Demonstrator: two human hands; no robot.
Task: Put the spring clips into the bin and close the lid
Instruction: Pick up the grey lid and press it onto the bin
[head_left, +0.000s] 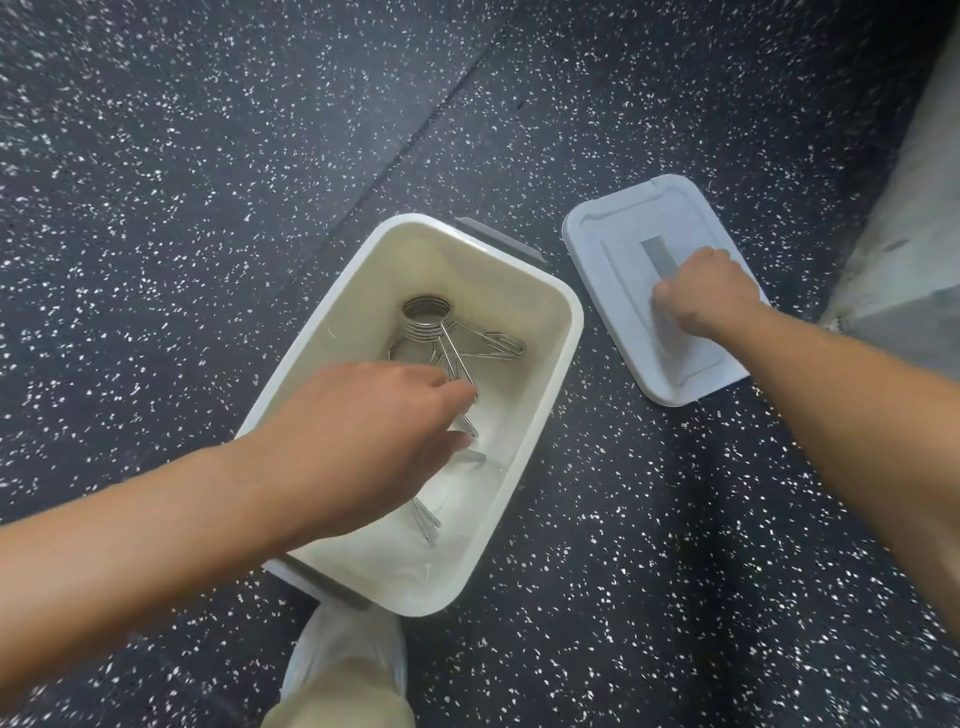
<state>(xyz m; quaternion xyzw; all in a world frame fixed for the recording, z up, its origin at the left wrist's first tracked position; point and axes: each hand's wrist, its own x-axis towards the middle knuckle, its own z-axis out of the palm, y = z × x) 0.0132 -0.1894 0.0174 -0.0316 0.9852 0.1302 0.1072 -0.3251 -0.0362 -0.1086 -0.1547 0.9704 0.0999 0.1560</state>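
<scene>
Spring clips (441, 338) are seen lying in the open white bin (563, 332) on the floor. The left hand (363, 436), its grip loosely open, hovers above them. The lid (597, 244), beside the bin, is clasped by the right hand (698, 291), seemingly for closing.

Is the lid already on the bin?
No, the lid lies flat on the floor to the right of the open bin, with the right hand on its handle.

Both forearms are bare, with no sleeves, watch or rings showing on the left hand (374, 431) or right hand (701, 296). Below the bin (566, 332), khaki trousers (337, 701) and a white shoe cover (348, 644).
</scene>
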